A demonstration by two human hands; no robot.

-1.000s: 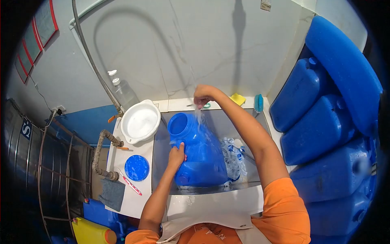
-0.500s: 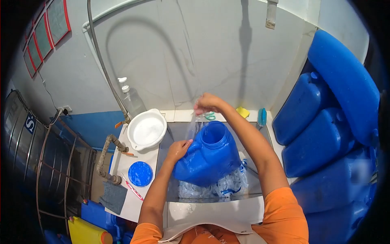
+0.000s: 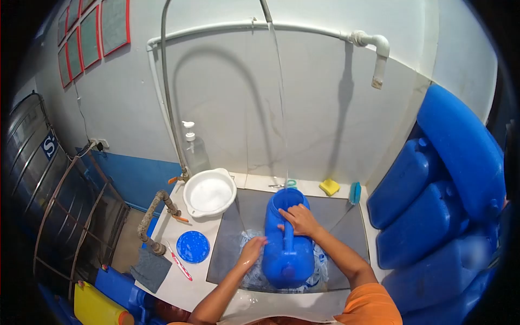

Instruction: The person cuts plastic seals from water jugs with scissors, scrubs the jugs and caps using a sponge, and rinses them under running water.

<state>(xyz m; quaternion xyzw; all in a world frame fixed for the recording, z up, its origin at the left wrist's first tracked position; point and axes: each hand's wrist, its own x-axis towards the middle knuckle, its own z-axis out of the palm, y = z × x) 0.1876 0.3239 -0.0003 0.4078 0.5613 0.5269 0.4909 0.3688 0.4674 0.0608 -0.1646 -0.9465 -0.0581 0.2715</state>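
Observation:
A blue plastic jug point(image 3: 287, 271) with a wide uncapped mouth and a top handle stands in the grey sink point(image 3: 341, 265). A thin stream of water point(image 3: 281, 86) falls from the bent pipe above into its mouth. My right hand point(image 3: 299, 219) is at the rim and the front end of the handle, fingers curled over it. Beside the jug's left side is my left hand point(image 3: 253, 250), its fingers stretched toward the wall of the jug; whether they touch is unclear. Crumpled clear plastic point(image 3: 320, 265) lies in the sink around the jug's base.
On the left ledge are a white basin point(image 3: 210, 192) of suds, a blue lid point(image 3: 193, 246), a toothbrush point(image 3: 179, 261) and a grey cloth point(image 3: 150, 269). A pump bottle point(image 3: 196, 153), yellow sponge point(image 3: 329, 187) and blue brush point(image 3: 355, 193) line the back. Blue containers point(image 3: 407, 184) stack at right.
The jug has turned from lying tilted to standing upright under the water. My right hand came down from above onto its rim and handle; my left hand left the handle for its side.

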